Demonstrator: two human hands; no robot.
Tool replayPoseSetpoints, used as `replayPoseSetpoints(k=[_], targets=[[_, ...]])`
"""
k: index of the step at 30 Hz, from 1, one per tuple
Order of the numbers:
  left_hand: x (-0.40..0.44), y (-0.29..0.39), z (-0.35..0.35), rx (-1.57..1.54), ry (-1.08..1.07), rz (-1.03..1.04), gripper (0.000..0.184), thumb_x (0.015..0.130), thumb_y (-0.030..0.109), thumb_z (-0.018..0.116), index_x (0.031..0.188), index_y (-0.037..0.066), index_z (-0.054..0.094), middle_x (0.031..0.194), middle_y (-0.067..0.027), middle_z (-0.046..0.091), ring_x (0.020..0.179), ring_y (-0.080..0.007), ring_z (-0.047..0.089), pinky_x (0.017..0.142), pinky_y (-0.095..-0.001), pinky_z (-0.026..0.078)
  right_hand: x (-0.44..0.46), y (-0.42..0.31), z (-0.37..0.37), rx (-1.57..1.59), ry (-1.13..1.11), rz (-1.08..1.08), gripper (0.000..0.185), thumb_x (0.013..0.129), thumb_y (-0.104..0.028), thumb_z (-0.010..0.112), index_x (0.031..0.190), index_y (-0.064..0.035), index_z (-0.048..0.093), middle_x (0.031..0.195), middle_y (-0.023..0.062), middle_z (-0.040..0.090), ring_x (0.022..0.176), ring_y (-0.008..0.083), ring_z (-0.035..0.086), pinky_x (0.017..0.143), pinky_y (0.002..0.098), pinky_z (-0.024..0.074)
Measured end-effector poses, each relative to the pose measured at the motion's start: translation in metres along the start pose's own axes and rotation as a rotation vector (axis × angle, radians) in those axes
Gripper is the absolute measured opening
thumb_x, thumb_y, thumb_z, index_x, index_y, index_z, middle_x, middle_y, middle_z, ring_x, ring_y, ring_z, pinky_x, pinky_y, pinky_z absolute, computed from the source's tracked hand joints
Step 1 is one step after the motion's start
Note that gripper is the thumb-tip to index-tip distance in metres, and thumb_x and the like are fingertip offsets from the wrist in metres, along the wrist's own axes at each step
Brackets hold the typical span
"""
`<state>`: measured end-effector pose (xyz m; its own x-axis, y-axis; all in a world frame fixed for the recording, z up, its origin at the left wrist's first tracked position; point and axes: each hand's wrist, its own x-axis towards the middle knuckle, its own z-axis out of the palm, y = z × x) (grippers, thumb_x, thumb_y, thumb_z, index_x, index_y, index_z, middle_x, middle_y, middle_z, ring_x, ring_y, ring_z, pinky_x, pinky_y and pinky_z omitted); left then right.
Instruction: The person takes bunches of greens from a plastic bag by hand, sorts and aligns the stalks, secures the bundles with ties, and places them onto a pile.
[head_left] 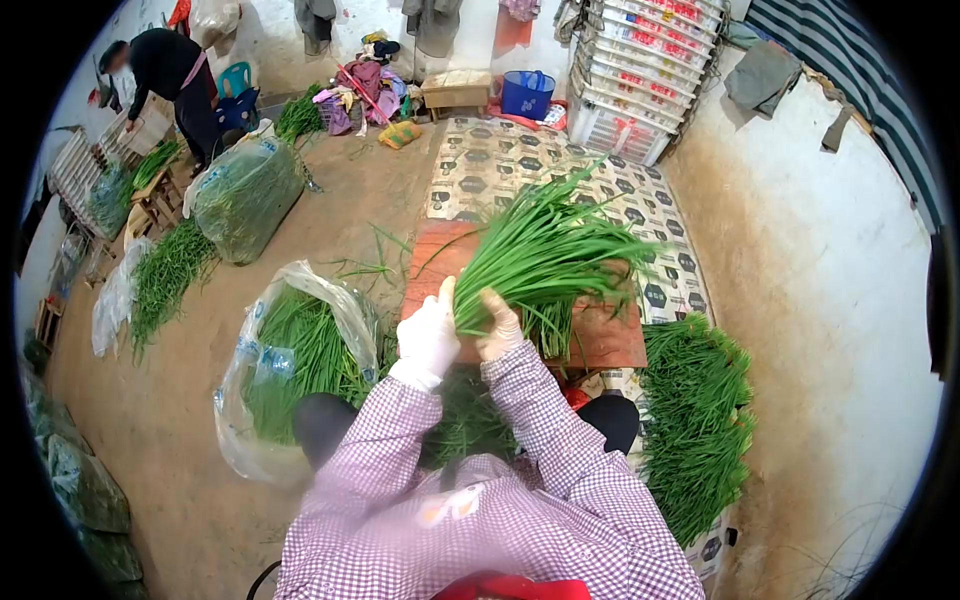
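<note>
A loose bunch of garlic chives (pixel 545 245) is held over a reddish board (pixel 610 345), its leaves fanning out to the far right. My left hand (pixel 430 328), in a white glove, is closed at the near left end of the bunch. Opposite it, my right hand (pixel 499 328), also gloved, grips the same end with the thumb on top; its other fingers are hidden under the leaves. More chives (pixel 548 328) lie on the board beneath the bunch. Between my knees are further loose chives (pixel 465 415), partly covered by my sleeves.
An open plastic bag (pixel 232 400) of chives stands left of my legs. To the right, a long pile of chives (pixel 695 430) lies along the wall. Stacked white crates (pixel 645 80) stand at the back. A person (pixel 180 85) bends over crates far left, near a stuffed bag (pixel 250 195).
</note>
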<state>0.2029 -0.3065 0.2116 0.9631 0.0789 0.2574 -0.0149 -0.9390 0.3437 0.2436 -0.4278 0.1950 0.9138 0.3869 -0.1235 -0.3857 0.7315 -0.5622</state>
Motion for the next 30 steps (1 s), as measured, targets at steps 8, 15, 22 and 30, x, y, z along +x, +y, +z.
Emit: replayPoseSetpoints(k=[8,15,22,30], targets=[[0.011,0.035,0.0,-0.017,0.024,0.083,0.083,0.07,0.012,0.07,0.142,0.01,0.028,0.096,-0.0119,0.057,0.079,-0.0269,0.064,0.062,-0.0378,0.052,0.015,-0.058,-0.004,0.058,-0.028,-0.203,0.054,0.076,-0.028,0.074,0.115,0.0035,0.055,0.11,0.0199,0.062,0.099,0.0287,0.061,0.091,0.0423,0.0503],[0.024,0.07,-0.004,-0.167,-0.163,0.087,0.108,0.062,0.027,0.081,0.145,0.004,0.015,0.109,-0.0198,0.056,0.093,-0.0333,0.062,0.076,-0.0395,0.052,0.003,-0.108,0.003,0.11,0.027,-0.117,0.035,0.078,-0.017,0.067,0.107,0.0013,0.06,0.096,0.0125,0.065,0.087,0.0243,0.063,0.082,0.0379,0.0532],[0.075,0.065,-0.026,-0.779,-0.615,0.273,0.124,0.063,0.037,0.085,0.148,0.003,0.003,0.149,-0.0212,0.023,0.14,-0.0312,0.021,0.114,-0.0417,0.021,0.005,-0.147,-0.021,-0.152,-0.088,0.056,0.047,0.071,-0.024,0.069,0.113,-0.006,0.059,0.093,0.01,0.064,0.083,0.0226,0.062,0.072,0.0398,0.0544],[0.117,0.125,0.024,-1.369,-0.571,0.09,0.08,0.076,0.029,0.079,0.138,0.005,0.035,0.13,-0.0086,0.049,0.119,-0.0202,0.047,0.101,-0.0345,0.039,0.033,-0.194,-0.069,-0.214,-0.147,0.096,0.052,0.071,-0.021,0.071,0.118,-0.0022,0.057,0.102,0.012,0.064,0.094,0.0259,0.062,0.082,0.0418,0.0535]])
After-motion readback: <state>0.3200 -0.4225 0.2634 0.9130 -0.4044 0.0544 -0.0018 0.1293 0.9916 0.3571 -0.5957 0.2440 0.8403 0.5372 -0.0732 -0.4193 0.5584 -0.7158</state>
